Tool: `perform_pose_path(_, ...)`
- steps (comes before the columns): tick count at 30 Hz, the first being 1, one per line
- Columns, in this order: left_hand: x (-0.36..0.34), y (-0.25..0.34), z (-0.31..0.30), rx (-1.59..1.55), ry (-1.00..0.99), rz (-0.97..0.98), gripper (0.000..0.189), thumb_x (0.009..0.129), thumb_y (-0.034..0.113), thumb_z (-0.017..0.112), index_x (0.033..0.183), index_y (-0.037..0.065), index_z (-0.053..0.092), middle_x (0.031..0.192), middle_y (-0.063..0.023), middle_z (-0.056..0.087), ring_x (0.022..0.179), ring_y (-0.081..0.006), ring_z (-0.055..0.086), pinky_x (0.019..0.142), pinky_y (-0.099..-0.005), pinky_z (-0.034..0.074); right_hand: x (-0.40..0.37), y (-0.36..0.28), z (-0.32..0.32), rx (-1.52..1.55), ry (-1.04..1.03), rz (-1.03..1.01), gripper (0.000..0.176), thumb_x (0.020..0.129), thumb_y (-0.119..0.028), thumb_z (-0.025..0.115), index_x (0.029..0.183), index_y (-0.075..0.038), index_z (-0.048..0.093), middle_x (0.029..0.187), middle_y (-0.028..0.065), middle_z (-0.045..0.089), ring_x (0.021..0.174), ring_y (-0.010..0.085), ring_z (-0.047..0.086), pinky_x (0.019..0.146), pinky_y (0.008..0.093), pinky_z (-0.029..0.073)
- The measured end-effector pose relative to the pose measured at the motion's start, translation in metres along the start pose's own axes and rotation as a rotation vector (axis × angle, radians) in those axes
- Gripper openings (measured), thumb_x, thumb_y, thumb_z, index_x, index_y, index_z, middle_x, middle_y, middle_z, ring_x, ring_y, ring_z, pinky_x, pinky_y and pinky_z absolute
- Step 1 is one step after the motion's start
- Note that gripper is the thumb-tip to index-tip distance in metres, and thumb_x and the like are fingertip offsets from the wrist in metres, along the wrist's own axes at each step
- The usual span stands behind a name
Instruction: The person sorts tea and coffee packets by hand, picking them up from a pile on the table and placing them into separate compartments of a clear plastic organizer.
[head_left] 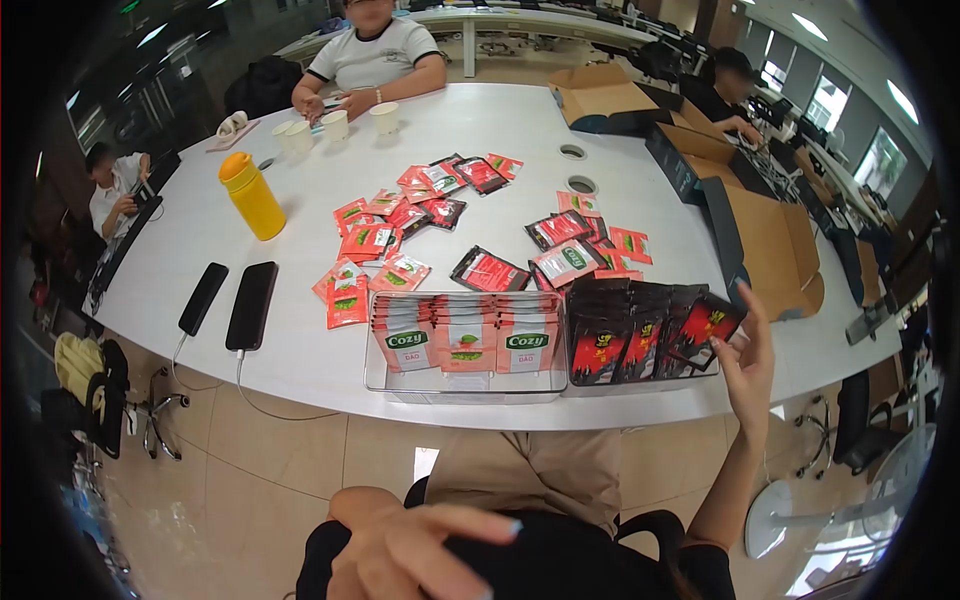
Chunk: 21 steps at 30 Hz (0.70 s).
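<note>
My right hand (748,362) grips a black and red coffee sachet (714,318), which tilts at the right end of a see-through bin (640,385) packed with upright black and red sachets (600,342). Beside it, another see-through bin (465,394) holds rows of pink and white Cozy tea sachets (527,343). My left hand (415,550) is close to the camera, over my lap, with fingers stretched out and nothing in them. Loose sachets in pink, red and black lie behind the bins, in a left pile (368,240) and a right pile (567,260).
Two phones (251,305) (203,298) on cables and a yellow bottle (252,197) stand or lie at left. Paper cups (335,125) are near a person (372,62) across the table (480,120). Open cardboard boxes (768,235) line the right edge.
</note>
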<state>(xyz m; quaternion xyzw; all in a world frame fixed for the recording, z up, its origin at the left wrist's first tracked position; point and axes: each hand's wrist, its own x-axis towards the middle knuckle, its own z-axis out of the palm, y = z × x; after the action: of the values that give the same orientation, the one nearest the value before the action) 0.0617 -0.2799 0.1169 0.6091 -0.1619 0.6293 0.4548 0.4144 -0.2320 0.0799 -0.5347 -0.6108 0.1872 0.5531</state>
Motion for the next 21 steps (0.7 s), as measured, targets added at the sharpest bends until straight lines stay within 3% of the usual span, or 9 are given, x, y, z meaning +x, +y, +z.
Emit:
perform_pose_path(1,0.013,0.013,-0.003,-0.063,-0.152,-0.097,0.053,0.092,0.025,0.054,0.140,0.034,0.035,0.143,0.0132,0.038,0.127,-0.0215,0.041,0.091,-0.0648,0.038,0.001,0.002,-0.001,-0.099,-0.026,0.018,0.056,0.081,0.012,0.054,0.133,-0.003,0.043,0.115,0.0078,0.058,0.092,0.0079,0.056,0.076,0.0188,0.046)
perform_pose_path(2,0.017,0.016,-0.003,-0.097,-0.187,-0.115,0.052,0.093,0.032,0.050,0.142,0.035,0.030,0.143,0.0147,0.037,0.128,-0.0194,0.041,0.092,-0.0668,0.035,0.003,0.000,0.000,-0.264,-0.074,0.012,0.049,0.079,0.010,0.056,0.126,-0.005,0.053,0.112,0.0059,0.059,0.087,0.0102,0.056,0.074,0.0216,0.048)
perform_pose_path(4,0.020,0.021,0.000,-0.168,-0.253,-0.152,0.054,0.095,0.046,0.042,0.145,0.037,0.022,0.145,0.0177,0.034,0.129,-0.0152,0.041,0.094,-0.0707,0.029,0.006,0.001,-0.004,-0.536,-0.234,-0.079,0.052,0.072,0.005,0.065,0.121,-0.008,0.057,0.112,0.0097,0.057,0.094,0.0226,0.055,0.085,0.0306,0.045)
perform_pose_path(5,0.021,0.027,0.002,-0.130,-0.241,-0.175,0.053,0.096,0.045,0.042,0.145,0.037,0.022,0.145,0.0181,0.034,0.128,-0.0143,0.041,0.094,-0.0703,0.029,0.007,0.002,-0.007,-0.698,-0.298,-0.122,0.053,0.069,0.003,0.068,0.120,-0.009,0.058,0.115,0.0102,0.056,0.099,0.0266,0.053,0.089,0.0336,0.043)
perform_pose_path(11,0.020,0.034,0.004,-0.023,-0.224,-0.156,0.051,0.096,0.044,0.041,0.144,0.036,0.026,0.143,0.0196,0.037,0.127,-0.0130,0.043,0.094,-0.0689,0.030,0.023,-0.027,0.016,-0.777,-0.293,-0.196,0.096,0.047,-0.004,0.083,0.134,-0.016,0.044,0.139,0.0098,0.037,0.124,0.0331,0.040,0.102,0.0403,0.037)
perform_pose_path(14,0.020,0.035,0.002,0.002,-0.233,-0.123,0.051,0.095,0.045,0.043,0.143,0.036,0.028,0.142,0.0196,0.038,0.127,-0.0133,0.043,0.094,-0.0685,0.030,0.032,-0.022,0.021,-0.846,-0.461,-0.182,0.118,0.038,-0.007,0.086,0.142,-0.019,0.032,0.143,0.0108,0.032,0.131,0.0340,0.033,0.106,0.0426,0.034)
perform_pose_path(16,0.015,0.031,0.000,0.037,-0.239,-0.044,0.052,0.094,0.044,0.046,0.143,0.035,0.029,0.142,0.0195,0.038,0.126,-0.0146,0.044,0.093,-0.0685,0.031,0.037,-0.016,0.021,-0.881,-0.522,-0.163,0.123,0.036,-0.008,0.087,0.144,-0.019,0.029,0.144,0.0115,0.032,0.132,0.0343,0.032,0.107,0.0429,0.033)
perform_pose_path(19,0.020,0.028,0.000,0.058,-0.202,-0.073,0.055,0.093,0.045,0.049,0.143,0.036,0.029,0.141,0.0193,0.039,0.127,-0.0181,0.043,0.092,-0.0678,0.033,0.043,-0.013,0.020,-0.932,-0.555,-0.196,0.126,0.034,-0.008,0.087,0.144,-0.017,0.027,0.139,0.0127,0.036,0.128,0.0339,0.035,0.106,0.0419,0.035)
perform_pose_path(21,0.012,0.020,-0.006,0.179,-0.162,0.025,0.052,0.091,0.028,0.055,0.138,0.035,0.036,0.139,0.0168,0.041,0.122,-0.0210,0.045,0.088,-0.0637,0.039,0.047,-0.015,0.021,-0.926,-0.589,-0.177,0.127,0.033,-0.008,0.087,0.145,-0.014,0.027,0.133,0.0131,0.041,0.124,0.0336,0.039,0.103,0.0409,0.036)
